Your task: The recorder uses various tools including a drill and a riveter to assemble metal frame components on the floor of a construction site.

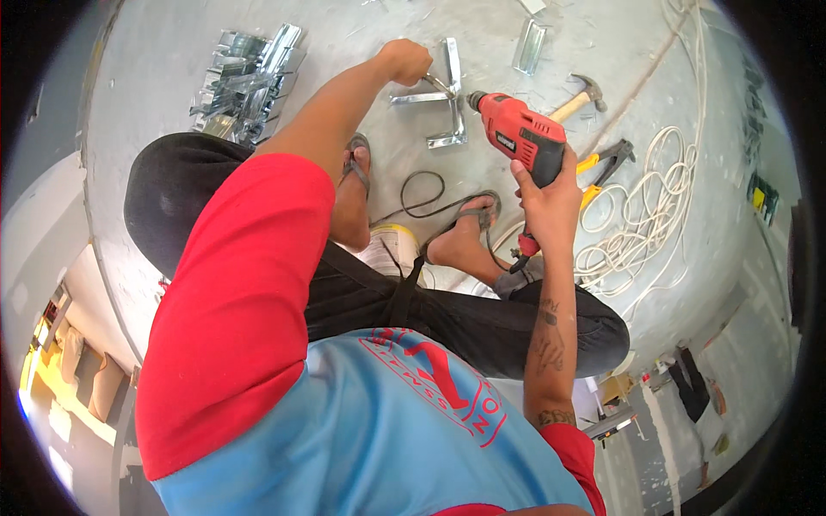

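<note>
My right hand (551, 202) is wrapped round the grip of a red and black power drill (523, 129), its chuck pointing left. The drill's front end is close to a silver metal channel bracket (454, 116) on the floor, with one long strip and shorter arms off it. Whether a bit touches the metal is too small to tell. Beyond the bracket's left arm, my left hand (404, 62) is closed round a slim curved metal tool (439, 84) that reaches to the bracket. Its handle is hidden in my fist, so its kind is unclear.
Cut metal channel pieces (245, 82) are piled at far left; another channel piece (530, 46) lies beyond the drill. At right are a hammer (581, 99), yellow-handled snips (607, 168) and coiled white cable (658, 206). A black cord (422, 206) loops between my sandalled feet.
</note>
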Tool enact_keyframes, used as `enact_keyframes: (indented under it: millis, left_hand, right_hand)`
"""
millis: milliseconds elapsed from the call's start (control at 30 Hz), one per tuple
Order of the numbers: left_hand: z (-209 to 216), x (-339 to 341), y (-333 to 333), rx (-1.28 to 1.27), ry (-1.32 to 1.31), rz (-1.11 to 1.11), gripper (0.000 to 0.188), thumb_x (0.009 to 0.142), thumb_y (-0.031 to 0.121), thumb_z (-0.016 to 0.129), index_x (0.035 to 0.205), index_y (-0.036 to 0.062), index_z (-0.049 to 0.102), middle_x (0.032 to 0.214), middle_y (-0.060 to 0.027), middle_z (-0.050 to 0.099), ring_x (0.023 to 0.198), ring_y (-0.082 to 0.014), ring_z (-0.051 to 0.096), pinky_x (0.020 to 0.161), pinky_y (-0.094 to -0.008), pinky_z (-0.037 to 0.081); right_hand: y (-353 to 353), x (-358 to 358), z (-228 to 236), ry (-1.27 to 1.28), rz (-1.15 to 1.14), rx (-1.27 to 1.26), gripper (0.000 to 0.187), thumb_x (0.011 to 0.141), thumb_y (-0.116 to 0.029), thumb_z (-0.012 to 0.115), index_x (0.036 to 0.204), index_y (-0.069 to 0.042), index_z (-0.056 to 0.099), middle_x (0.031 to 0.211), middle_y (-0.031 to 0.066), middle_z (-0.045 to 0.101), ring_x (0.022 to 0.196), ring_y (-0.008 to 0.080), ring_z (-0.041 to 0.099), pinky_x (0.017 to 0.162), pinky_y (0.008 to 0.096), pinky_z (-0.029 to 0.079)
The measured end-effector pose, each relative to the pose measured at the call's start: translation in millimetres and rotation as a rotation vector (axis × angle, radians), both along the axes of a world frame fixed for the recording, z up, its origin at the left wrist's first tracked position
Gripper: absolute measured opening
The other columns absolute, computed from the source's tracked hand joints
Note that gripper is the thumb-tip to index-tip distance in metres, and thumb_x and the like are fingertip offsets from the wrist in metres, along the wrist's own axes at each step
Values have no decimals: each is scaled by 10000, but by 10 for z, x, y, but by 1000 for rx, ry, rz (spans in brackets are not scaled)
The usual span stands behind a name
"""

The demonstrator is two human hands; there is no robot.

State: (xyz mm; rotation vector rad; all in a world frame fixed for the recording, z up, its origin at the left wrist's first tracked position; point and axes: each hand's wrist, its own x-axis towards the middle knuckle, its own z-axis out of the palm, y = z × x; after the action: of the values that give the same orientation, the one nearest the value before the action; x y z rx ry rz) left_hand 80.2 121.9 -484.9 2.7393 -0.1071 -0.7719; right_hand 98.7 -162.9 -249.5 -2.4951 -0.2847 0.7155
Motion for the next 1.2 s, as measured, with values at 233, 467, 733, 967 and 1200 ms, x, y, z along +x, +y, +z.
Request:
enact_keyframes:
  millis: [233, 467, 733, 967, 1200]
  left_hand:
    - [-35, -7, 2, -24, -3, 43, 129, 706, 83, 639, 786, 28, 725, 832, -186, 712, 806, -373, 701, 676, -464, 569]
    - [-21, -48, 5, -45, -44, 43, 131, 709, 88, 650, 801, 30, 722, 815, -179, 707, 803, -380, 697, 663, -474, 565]
    - [-64, -45, 11, -30, -13, 59, 148, 763, 126, 653, 874, 76, 737, 907, -138, 729, 863, -359, 707, 682, -465, 572]
    - [-175, -42, 3, -22, -26, 61, 125, 756, 123, 649, 824, 70, 740, 876, -140, 730, 827, -361, 710, 665, -465, 571]
    - [-140, -80, 11, -62, -81, 84, 121, 734, 114, 653, 803, 73, 743, 849, -147, 727, 803, -364, 707, 656, -462, 570]
  right_hand:
    - [146, 161, 57, 16, 83, -8, 667, 797, -246, 787, 1343, -21, 477, 1052, 266, 685, 997, 408, 679, 834, 419, 529]
    - [303, 246, 194, 101, 135, -147, 658, 806, -249, 775, 1350, -36, 472, 1016, 260, 695, 969, 399, 691, 811, 416, 534]
    - [398, 272, 140, -126, 399, -57, 619, 839, -257, 784, 1326, -21, 485, 789, 98, 691, 595, 167, 667, 549, 293, 527]
    - [612, 475, 145, 287, 170, -8, 512, 827, -299, 800, 1179, -19, 557, 838, 82, 677, 602, 144, 657, 533, 269, 526]
    - [665, 477, 254, 199, 203, -112, 548, 800, -319, 788, 1181, 0, 557, 809, 120, 698, 584, 169, 678, 514, 291, 519]
